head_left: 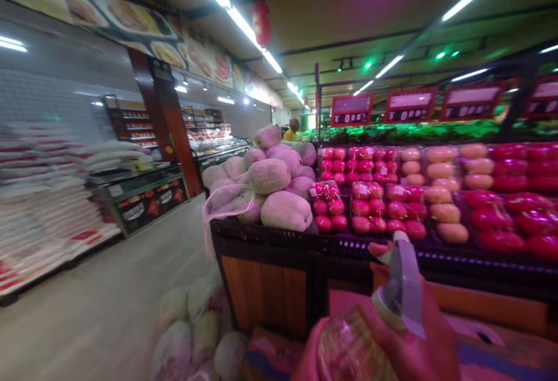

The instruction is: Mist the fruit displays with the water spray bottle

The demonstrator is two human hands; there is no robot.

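Note:
A clear spray bottle [355, 349] with a grey and white trigger head [394, 294] is tilted at the lower right. My right hand [429, 334] is wrapped round its neck and trigger head, with a fingertip showing beyond the nozzle side. Against the left side of the bottle's body, my left hand [308, 351] is closed; most of it lies below the picture's edge. The nozzle points away from me, toward wrapped packs of round red produce [368, 208] on the stand. The bottle's lower end is out of view.
Large pale melons [269, 176] are heaped at the stand's [265, 288] left corner, a net bag [231, 202] among them. More melons [204, 334] lie on the floor. Price signs [352, 110] hang above the produce. Stacked sacks [52, 212] line the left. A person [291, 131] is far back.

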